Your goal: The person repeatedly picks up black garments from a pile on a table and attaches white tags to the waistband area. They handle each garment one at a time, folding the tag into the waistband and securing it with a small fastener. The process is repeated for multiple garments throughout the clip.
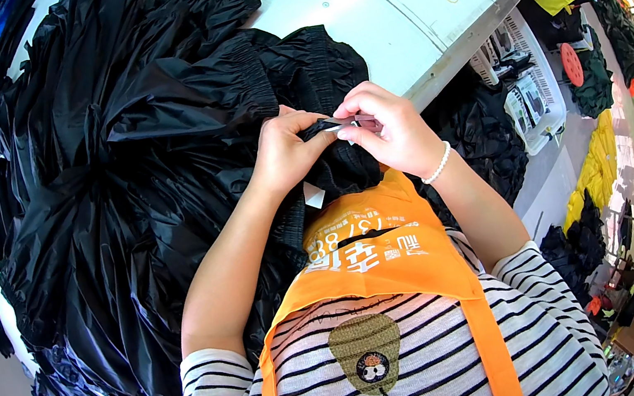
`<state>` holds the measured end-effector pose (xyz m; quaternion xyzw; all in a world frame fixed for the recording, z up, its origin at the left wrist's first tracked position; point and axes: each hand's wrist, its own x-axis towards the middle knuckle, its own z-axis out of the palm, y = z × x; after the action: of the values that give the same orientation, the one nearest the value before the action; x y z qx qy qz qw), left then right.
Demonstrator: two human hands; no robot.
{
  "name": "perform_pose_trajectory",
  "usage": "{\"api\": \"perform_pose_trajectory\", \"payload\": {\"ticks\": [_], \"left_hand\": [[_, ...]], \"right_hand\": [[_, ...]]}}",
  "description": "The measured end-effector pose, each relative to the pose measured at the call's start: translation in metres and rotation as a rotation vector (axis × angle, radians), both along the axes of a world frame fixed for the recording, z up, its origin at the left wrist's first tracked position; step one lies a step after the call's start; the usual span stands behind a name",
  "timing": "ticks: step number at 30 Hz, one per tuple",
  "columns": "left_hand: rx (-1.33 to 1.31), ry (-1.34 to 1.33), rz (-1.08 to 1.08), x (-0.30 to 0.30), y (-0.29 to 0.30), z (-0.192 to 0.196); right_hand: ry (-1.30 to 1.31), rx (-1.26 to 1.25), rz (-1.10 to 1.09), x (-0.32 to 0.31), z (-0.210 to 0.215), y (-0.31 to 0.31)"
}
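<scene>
- While it spreads across the left half of the frame, the heap of shiny black fabric with gathered, elastic-looking edges (108, 199) reaches right to the centre, just under both hands.
- At the top centre lies a smooth white tabletop (335, 2), partly covered by the heap.
- Across the lower centre are a white shirt with black stripes (444, 353) and, over it, a bright orange apron with white print (424, 264).
- Toward the right, below the tabletop's edge, stands a white plastic basket with slotted walls (548, 79).
- Near the frame's centre, the bare left hand (284, 149) pinches a dark fold of the fabric, thumb and forefinger closed.
- Just right of it, the bare right hand (389, 127) has its fingertips drawn together around a thin, silvery tool (343, 120), whose exact kind is too small to tell.
- Below centre shows a small white tag (314, 195).
- Right of centre, a white beaded bracelet (437, 165) circles the right wrist.
</scene>
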<state>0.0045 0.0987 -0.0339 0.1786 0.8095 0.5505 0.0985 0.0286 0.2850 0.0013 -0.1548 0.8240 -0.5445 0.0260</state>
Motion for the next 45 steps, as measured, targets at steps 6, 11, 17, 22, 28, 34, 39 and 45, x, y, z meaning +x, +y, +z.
{"api": "perform_pose_trajectory", "payload": {"ticks": [6, 11, 17, 22, 28, 34, 39, 45], "left_hand": [[-0.02, -0.001, 0.004, 0.001, 0.0, 0.001], [0.038, 0.024, 0.012, -0.002, -0.001, 0.003], [0.035, 0.123, -0.004, 0.002, -0.004, 0.006], [-0.167, 0.451, 0.122, 0.005, 0.004, 0.011], [-0.139, 0.135, 0.101, 0.008, 0.006, 0.03], [-0.16, 0.031, 0.048, 0.009, 0.001, 0.024], [0.277, -0.422, -0.026, 0.003, -0.009, 0.006], [0.551, -0.552, -0.003, -0.004, -0.018, 0.001]], "right_hand": [[0.088, -0.015, -0.034, -0.004, -0.016, 0.0], [-0.3, -0.131, -0.173, -0.005, -0.017, 0.011], [-0.64, -0.453, -0.062, 0.003, -0.023, -0.002], [-0.617, -0.605, -0.371, -0.002, -0.029, -0.017], [-0.776, -0.778, -0.318, 0.006, -0.02, -0.017], [-0.125, -0.199, -0.219, 0.003, -0.029, -0.024], [0.086, -0.134, -0.211, -0.021, -0.031, -0.021], [-0.437, -0.452, -0.052, -0.024, -0.021, -0.019]]}}
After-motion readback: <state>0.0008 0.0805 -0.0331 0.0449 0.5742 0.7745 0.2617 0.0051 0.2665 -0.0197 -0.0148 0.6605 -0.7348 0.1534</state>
